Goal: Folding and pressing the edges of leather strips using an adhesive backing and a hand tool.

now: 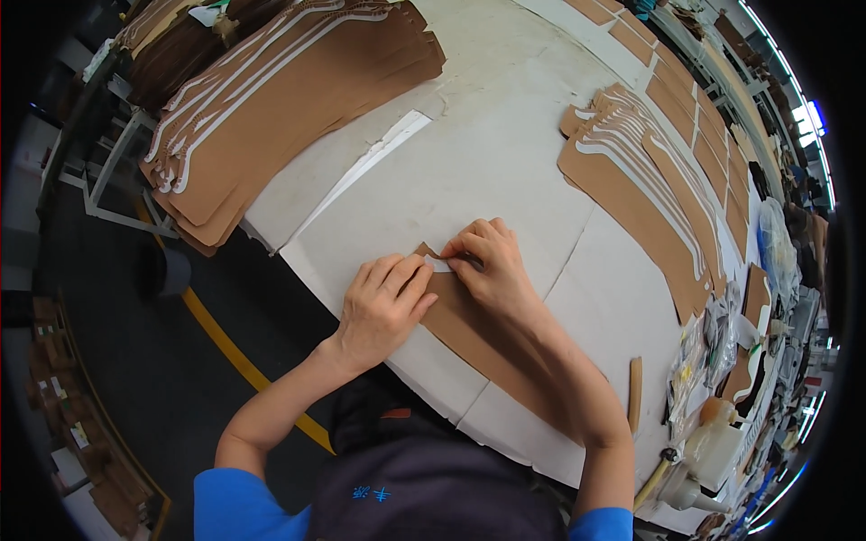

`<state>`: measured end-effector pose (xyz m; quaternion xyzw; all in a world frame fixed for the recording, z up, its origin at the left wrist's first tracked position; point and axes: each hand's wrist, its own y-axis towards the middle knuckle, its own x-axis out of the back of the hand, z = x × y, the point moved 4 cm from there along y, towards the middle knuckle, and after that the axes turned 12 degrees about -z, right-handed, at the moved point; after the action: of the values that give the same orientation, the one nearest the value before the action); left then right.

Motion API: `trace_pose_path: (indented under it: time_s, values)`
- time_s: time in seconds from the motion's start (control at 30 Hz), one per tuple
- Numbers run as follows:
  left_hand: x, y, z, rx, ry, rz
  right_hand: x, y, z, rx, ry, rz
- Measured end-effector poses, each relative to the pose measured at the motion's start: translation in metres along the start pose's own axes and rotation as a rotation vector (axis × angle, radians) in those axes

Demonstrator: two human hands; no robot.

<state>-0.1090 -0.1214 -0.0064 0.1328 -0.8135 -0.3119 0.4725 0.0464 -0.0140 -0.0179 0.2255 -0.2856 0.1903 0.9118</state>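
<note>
A long brown panel, leather-like, lies on the pale worktable in front of me and runs under my right forearm. Across its far end sits a short white strip. My left hand is closed over the panel's left edge, its bent fingertips pressed down beside the strip. The thumb and fingers of my right hand pinch at the strip's right end. Both hands partly hide the panel's far end, so how the strip is fixed there cannot be made out.
Brown panels with white edging form a large stack at the far left and a fanned pile at the right. A white scrap strip lies between them. Plastic bottles and clear bags stand at the right edge.
</note>
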Motion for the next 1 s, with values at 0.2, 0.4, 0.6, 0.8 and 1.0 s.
trace_pose_path:
  time_s: [0.2,0.4,0.6,0.8,1.0]
  values:
    - [-0.001,-0.003,0.004,0.010,0.021,0.002,0.000,0.002,0.001,0.016,0.021,0.000]
    - [-0.004,-0.003,0.005,0.016,0.039,0.019,0.002,0.001,-0.002,0.010,0.041,0.037]
    - [-0.002,0.002,0.006,0.031,0.050,0.065,0.005,-0.002,-0.005,0.047,0.052,0.097]
    - [-0.005,0.001,0.007,0.043,0.066,0.061,0.011,0.001,-0.009,0.245,0.053,0.152]
    - [-0.009,0.003,0.007,0.052,0.056,0.083,0.015,0.016,-0.013,0.407,0.078,0.254]
